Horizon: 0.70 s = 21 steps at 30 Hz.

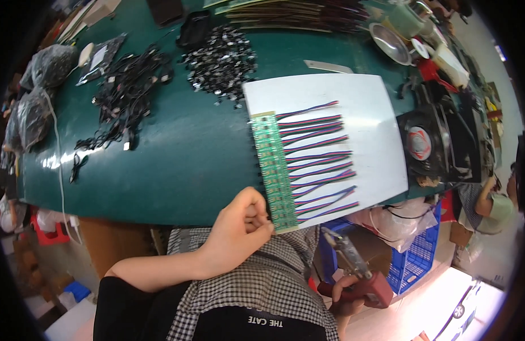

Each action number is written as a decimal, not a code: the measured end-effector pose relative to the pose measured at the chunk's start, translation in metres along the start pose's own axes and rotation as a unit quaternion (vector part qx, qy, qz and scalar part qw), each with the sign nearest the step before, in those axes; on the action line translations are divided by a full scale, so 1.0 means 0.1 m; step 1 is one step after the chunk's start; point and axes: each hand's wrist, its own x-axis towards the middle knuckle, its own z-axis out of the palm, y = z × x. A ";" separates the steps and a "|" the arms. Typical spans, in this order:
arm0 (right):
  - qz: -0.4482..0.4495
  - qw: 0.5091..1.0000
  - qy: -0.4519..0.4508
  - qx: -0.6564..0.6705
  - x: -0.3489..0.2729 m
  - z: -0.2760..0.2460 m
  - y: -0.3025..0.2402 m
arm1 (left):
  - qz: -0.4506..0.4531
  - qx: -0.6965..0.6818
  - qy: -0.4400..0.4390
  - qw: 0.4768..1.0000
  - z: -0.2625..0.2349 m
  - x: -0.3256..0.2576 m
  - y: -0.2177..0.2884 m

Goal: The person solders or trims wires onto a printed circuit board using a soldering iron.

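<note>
The left hand (240, 224) is pinching the near end of the green board strip (272, 170), fingers closed on its edge. The strip's long axis is running away from the hand across the white sheet (376, 113) on the counter (177, 165), its wires (319, 159) fanning to the right. The right hand (348, 290), lower and farther off, is gripping a red soldering gun (359, 273). A metal bowl (389, 42) is sitting far off; its contents are not visible.

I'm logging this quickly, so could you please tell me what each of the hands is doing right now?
Left hand: closed, pinching the near end of the green circuit board strip.
Right hand: closed, holding the red-handled soldering iron.
</note>
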 end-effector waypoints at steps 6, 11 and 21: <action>-0.136 0.973 0.066 0.173 0.33 -0.23 -0.12 | 0.003 0.013 0.018 1.000 -0.04 -0.01 0.00; -0.134 0.842 0.121 0.508 0.83 -0.46 -0.34 | 0.017 0.030 0.001 0.999 -0.08 0.02 0.02; -0.177 0.876 0.014 0.449 1.35 -1.21 -0.16 | 0.092 0.279 -0.046 0.955 -0.32 -0.10 0.18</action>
